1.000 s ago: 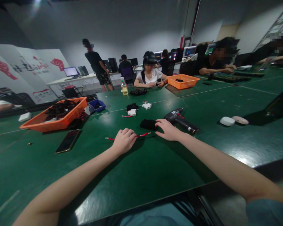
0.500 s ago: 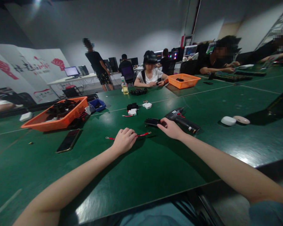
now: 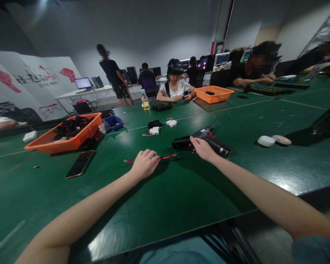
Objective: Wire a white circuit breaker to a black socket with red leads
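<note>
My left hand (image 3: 145, 164) is closed around the middle of a short red cable (image 3: 167, 157) that has metal ring lugs at both ends. The lugs stick out on either side of the fist, just over the green table. My right hand (image 3: 203, 148) grips a black rectangular plastic part (image 3: 181, 143) by its right end, tilted on edge. Directly behind that hand lies a black cordless drill (image 3: 218, 143), its bit pointing away to the upper right. A tiny dark piece (image 3: 170, 147) rests by the left end of the black part.
Beyond my hands sit white connector blocks (image 3: 154, 130) and a black one. An orange basket (image 3: 57, 146) of black parts, a blue bin (image 3: 120, 124) and a phone (image 3: 80, 165) lie left. Two small rounded cases (image 3: 266, 141) lie right. A co-worker (image 3: 178, 88) sits opposite near another orange basket (image 3: 217, 98).
My right hand has shifted slightly right and tipped the black part up on edge. A tiny dark piece now shows on the table beside it. My left hand has stayed still.
</note>
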Tool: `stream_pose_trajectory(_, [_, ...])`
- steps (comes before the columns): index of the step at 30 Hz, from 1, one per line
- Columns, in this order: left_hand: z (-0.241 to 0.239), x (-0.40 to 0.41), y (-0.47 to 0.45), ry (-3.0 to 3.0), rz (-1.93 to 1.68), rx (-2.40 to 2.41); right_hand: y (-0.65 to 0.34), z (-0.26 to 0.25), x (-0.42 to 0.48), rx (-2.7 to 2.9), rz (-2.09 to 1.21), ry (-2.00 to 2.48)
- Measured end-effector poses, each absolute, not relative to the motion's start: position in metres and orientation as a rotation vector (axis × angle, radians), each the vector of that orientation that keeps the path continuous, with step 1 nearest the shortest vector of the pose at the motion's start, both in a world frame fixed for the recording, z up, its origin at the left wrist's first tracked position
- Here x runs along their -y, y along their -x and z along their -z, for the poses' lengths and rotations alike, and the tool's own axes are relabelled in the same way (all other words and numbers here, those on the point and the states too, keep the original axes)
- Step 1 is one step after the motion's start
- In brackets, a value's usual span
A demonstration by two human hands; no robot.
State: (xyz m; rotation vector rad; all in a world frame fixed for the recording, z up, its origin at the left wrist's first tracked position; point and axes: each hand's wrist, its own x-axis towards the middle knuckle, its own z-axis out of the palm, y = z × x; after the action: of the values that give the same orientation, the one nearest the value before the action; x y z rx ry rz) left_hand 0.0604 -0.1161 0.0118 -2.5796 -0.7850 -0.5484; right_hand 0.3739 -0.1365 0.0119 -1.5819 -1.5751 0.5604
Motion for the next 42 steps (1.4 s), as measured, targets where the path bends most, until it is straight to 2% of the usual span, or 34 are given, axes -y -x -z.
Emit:
stream_pose_trajectory(22, [-0.012,0.116,-0.06,2.568,0.536,0.783,-0.375,-0.033,0.147,1.777,-0.149,1.98])
stream_pose_trajectory(42, [-0.011,0.115,-0.056,2.601,0.439,0.77,-0.383,-0.031,0.146,1.935,-0.28,2.149])
